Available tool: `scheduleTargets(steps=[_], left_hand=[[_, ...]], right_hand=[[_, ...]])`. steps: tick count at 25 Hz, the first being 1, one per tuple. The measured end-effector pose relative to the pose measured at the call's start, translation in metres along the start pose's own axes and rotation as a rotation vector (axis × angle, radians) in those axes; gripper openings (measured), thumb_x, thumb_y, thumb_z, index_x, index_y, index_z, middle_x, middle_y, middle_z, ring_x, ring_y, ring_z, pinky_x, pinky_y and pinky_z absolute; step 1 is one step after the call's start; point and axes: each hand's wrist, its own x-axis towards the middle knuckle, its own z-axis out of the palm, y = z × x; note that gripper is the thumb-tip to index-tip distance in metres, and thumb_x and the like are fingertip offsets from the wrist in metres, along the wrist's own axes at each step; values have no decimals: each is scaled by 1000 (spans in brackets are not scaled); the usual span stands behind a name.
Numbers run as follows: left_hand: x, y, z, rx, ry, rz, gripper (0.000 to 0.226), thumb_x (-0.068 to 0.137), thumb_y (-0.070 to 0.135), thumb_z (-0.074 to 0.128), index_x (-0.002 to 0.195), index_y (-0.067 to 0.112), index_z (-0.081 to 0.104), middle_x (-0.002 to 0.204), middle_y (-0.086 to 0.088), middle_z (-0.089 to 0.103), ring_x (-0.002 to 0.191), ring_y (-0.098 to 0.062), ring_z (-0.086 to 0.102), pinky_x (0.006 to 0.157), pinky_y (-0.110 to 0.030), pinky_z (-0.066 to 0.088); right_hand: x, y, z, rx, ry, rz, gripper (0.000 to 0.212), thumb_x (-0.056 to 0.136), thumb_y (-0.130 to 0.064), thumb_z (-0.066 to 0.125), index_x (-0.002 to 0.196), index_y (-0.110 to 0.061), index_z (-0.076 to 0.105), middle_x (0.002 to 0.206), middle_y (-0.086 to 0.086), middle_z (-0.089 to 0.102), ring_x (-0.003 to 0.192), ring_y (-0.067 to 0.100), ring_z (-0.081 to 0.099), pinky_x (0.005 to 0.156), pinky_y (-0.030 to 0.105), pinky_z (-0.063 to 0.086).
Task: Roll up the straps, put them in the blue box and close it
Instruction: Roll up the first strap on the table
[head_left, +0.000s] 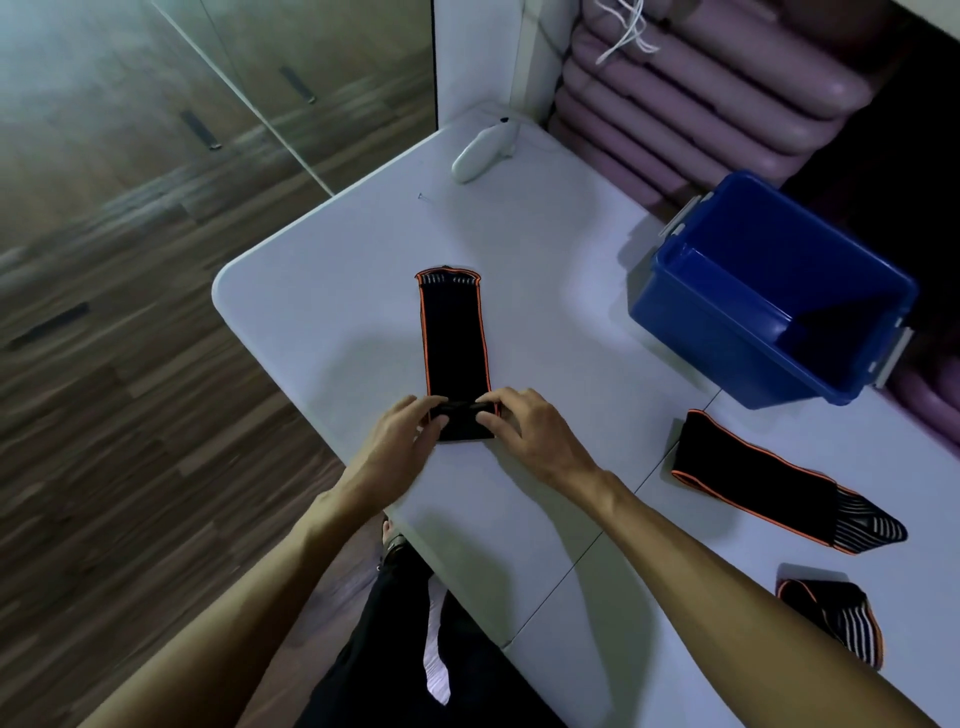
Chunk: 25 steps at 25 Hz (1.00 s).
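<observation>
Three straps lie on the white table. The left hand and right hand both pinch the rolled near end of the first strap, left of the one blue box (open, no lid on). The second strap and third strap lie nearer than the box.

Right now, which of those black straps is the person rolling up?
Find the open blue plastic box on the white table. Left of it lies the long black orange-edged strap, its near end pinched by left hand and right hand. The other straps lie untouched.
</observation>
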Motion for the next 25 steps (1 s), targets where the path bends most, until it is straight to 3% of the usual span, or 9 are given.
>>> scheduleTargets(steps=[3, 7, 10, 13, 15, 17, 21, 23, 25], left_hand=[[15, 3, 1, -42, 90, -128, 22, 93, 22, 56, 112, 11, 60, 73, -3, 62, 70, -23, 60, 68, -37, 49], [21, 7, 4, 39, 125, -151, 17, 93, 23, 55, 107, 12, 56, 58, 0, 55, 58, -25, 53, 60, -38, 45], [19, 5, 5, 144, 188, -40, 17, 93, 25, 55, 106, 14, 55, 80, -6, 59, 70, -25, 56, 63, -38, 48], [11, -5, 9, 214, 209, 161, 19, 92, 24, 58, 108, 14, 63, 108, -8, 55, 90, -24, 56, 71, -35, 51], [3, -19, 7, 280, 107, 233, 39, 86, 35, 65, 122, 18, 60, 125, -5, 54, 106, -23, 56, 80, -34, 53], [-1, -31, 4, 414, 25, 253, 59, 82, 41, 68, 135, 21, 50, 137, -3, 50, 113, -22, 53, 85, -34, 53], [12, -23, -4, 386, 71, 283, 43, 90, 39, 51, 130, 22, 54, 119, 0, 62, 104, -22, 56, 73, -39, 56], [23, -20, -12, 327, -7, 272, 45, 92, 46, 42, 129, 24, 55, 107, 1, 65, 98, -21, 57, 73, -39, 53], [27, -22, -19, 257, -86, 240, 44, 91, 47, 46, 127, 23, 56, 100, 1, 67, 93, -21, 60, 75, -39, 52]], right_hand=[[15, -2, 6, 71, 66, 66, 23, 97, -32, 57, 111, -15, 62, 87, 2, 66, 80, 17, 59, 70, 30, 48], [18, -8, 21, 83, 197, 70, 11, 97, -27, 57, 104, -18, 57, 72, 0, 58, 64, 17, 55, 58, 31, 47], [13, -4, 23, -87, 261, 79, 18, 95, -32, 60, 109, -22, 65, 100, 4, 58, 91, 21, 51, 74, 27, 47], [5, 5, 16, -383, 201, -53, 43, 85, -42, 69, 122, -19, 65, 127, 11, 54, 105, 29, 50, 78, 37, 49], [1, 9, 15, -492, 142, -116, 58, 78, -38, 76, 129, -15, 61, 129, 11, 56, 104, 33, 53, 75, 44, 53], [2, 8, 17, -506, 155, -152, 59, 76, -25, 79, 130, -9, 60, 123, 11, 62, 99, 35, 57, 69, 48, 55], [6, 11, 18, -473, 178, -204, 47, 84, -22, 70, 126, -5, 62, 110, 10, 69, 92, 35, 60, 65, 47, 54], [7, 14, 12, -400, 155, -186, 45, 89, -29, 59, 127, -4, 61, 109, 11, 69, 94, 34, 58, 71, 47, 54], [8, 12, 6, -263, 101, -126, 44, 94, -30, 55, 130, -4, 58, 108, 12, 69, 99, 32, 55, 81, 42, 51]])
